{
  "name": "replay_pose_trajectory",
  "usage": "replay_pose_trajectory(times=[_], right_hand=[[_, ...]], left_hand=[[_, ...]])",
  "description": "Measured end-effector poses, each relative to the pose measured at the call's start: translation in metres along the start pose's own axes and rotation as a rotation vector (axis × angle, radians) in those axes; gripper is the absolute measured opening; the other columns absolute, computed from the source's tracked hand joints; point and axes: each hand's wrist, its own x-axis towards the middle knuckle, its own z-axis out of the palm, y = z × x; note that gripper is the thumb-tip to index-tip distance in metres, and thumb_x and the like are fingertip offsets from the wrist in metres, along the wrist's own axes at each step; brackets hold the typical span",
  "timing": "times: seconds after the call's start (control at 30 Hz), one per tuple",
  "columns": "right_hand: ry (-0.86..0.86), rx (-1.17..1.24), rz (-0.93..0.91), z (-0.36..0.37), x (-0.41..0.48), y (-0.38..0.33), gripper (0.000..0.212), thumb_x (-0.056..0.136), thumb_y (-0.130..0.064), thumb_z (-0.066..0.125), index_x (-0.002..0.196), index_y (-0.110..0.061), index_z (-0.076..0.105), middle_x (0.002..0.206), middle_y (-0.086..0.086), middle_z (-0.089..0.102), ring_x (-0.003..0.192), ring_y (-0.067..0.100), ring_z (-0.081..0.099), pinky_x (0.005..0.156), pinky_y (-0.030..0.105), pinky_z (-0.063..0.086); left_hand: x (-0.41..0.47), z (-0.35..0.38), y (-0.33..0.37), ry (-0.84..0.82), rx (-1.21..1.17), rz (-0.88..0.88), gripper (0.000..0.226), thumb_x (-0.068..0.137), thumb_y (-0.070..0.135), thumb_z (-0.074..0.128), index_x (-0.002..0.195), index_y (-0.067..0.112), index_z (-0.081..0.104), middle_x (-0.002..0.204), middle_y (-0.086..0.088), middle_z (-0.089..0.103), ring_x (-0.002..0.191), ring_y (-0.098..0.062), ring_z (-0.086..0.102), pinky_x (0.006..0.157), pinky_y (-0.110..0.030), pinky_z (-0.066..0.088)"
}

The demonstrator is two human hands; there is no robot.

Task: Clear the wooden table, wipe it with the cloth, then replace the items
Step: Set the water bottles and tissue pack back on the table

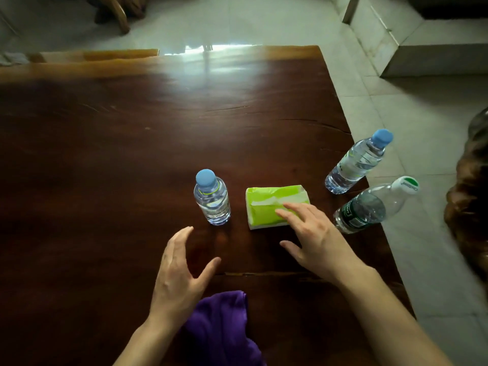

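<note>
Head view: tissue pack [274,206] lies lengthwise left-right, right hand [314,237] seemingly touching.

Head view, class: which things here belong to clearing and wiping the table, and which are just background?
Belong to the job:
wooden table
purple cloth
green tissue pack
three water bottles

Just lying about:
wooden chair
stone step
</note>
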Motion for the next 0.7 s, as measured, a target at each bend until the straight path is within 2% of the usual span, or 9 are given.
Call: replay_pose_trajectory(times=[0.07, 0.17, 0.23, 0.3, 0.37, 0.5, 0.57, 0.63, 0.7], right_hand=[[0.107, 0.077, 0.021, 0.001, -0.025, -0.011, 0.052, 0.083, -0.028, 0.077, 0.131, -0.013, 0.064, 0.137, 0.007, 0.06, 0.127, 0.026, 0.056, 0.106, 0.039, 0.047], [0.216, 0.171, 0.104, 0.006, -0.06, -0.019, 0.033, 0.088, -0.026, 0.071, 0.119, -0.015, 0.068, 0.122, 0.001, 0.066, 0.116, 0.018, 0.062, 0.096, 0.036, 0.053], [0.303, 0.238, 0.196, 0.008, -0.08, -0.02, 0.022, 0.089, -0.024, 0.071, 0.109, -0.016, 0.069, 0.11, -0.002, 0.068, 0.105, 0.014, 0.064, 0.09, 0.033, 0.054], [0.404, 0.301, 0.29, 0.007, -0.096, -0.019, 0.01, 0.091, -0.024, 0.07, 0.099, -0.017, 0.069, 0.097, -0.006, 0.067, 0.092, 0.011, 0.063, 0.081, 0.029, 0.054], [0.479, 0.314, 0.383, 0.004, -0.11, -0.014, 0.013, 0.095, -0.029, 0.061, 0.091, -0.018, 0.068, 0.088, -0.009, 0.064, 0.083, 0.008, 0.061, 0.074, 0.028, 0.053], [0.552, 0.285, 0.508, -0.001, -0.129, 0.007, 0.024, 0.098, -0.032, 0.052, 0.088, -0.018, 0.068, 0.085, -0.008, 0.065, 0.079, 0.01, 0.06, 0.07, 0.03, 0.053], [0.57, 0.266, 0.555, -0.006, -0.132, 0.021, 0.024, 0.097, -0.033, 0.051, 0.088, -0.019, 0.068, 0.085, -0.01, 0.065, 0.079, 0.009, 0.061, 0.072, 0.019, 0.049], [0.596, 0.277, 0.612, -0.01, -0.131, 0.033, 0.023, 0.096, -0.036, 0.052, 0.09, -0.021, 0.068, 0.087, -0.01, 0.065, 0.08, 0.008, 0.062, 0.074, 0.005, 0.039], [0.63, 0.297, 0.669, -0.013, -0.127, 0.048, 0.02, 0.093, -0.039, 0.057, 0.099, -0.023, 0.067, 0.093, -0.01, 0.066, 0.085, 0.008, 0.063, 0.076, 0.004, 0.038]], left_hand=[[-0.015, -0.001, 0.003, -0.011, -0.009, 0.078, 0.067, 0.08, 0.044, 0.072, 0.139, 0.019, 0.052, 0.138, 0.0, 0.056, 0.13, -0.013, 0.051, 0.107, -0.018, 0.037], [-0.026, 0.003, 0.012, -0.05, -0.057, 0.161, 0.053, 0.08, 0.039, 0.072, 0.128, 0.022, 0.061, 0.129, 0.007, 0.061, 0.122, -0.006, 0.057, 0.104, -0.007, 0.037], [-0.026, 0.01, 0.023, -0.079, -0.091, 0.205, 0.043, 0.082, 0.038, 0.074, 0.122, 0.025, 0.064, 0.121, 0.012, 0.064, 0.115, 0.001, 0.06, 0.098, -0.008, 0.042], [-0.023, 0.018, 0.037, -0.101, -0.099, 0.265, 0.028, 0.089, 0.039, 0.073, 0.113, 0.026, 0.068, 0.112, 0.016, 0.066, 0.107, 0.0, 0.063, 0.09, -0.016, 0.051], [-0.017, 0.029, 0.054, -0.137, -0.073, 0.346, 0.021, 0.092, 0.039, 0.063, 0.104, 0.023, 0.071, 0.105, 0.017, 0.066, 0.099, -0.004, 0.066, 0.083, -0.027, 0.055], [0.008, 0.055, 0.092, -0.179, 0.015, 0.52, 0.028, 0.098, 0.033, 0.051, 0.101, 0.015, 0.072, 0.102, 0.009, 0.068, 0.093, -0.01, 0.066, 0.079, -0.037, 0.056], [0.025, 0.068, 0.113, -0.17, 0.052, 0.597, 0.029, 0.099, 0.03, 0.05, 0.1, 0.012, 0.073, 0.102, 0.004, 0.07, 0.093, -0.016, 0.067, 0.081, -0.037, 0.056], [0.044, 0.079, 0.135, -0.169, 0.073, 0.63, 0.028, 0.1, 0.029, 0.05, 0.099, 0.011, 0.072, 0.102, 0.002, 0.07, 0.092, -0.02, 0.067, 0.081, -0.036, 0.055], [0.063, 0.092, 0.153, -0.165, 0.094, 0.643, 0.025, 0.1, 0.027, 0.051, 0.099, 0.012, 0.071, 0.102, 0.0, 0.071, 0.091, -0.023, 0.066, 0.079, -0.036, 0.052]])
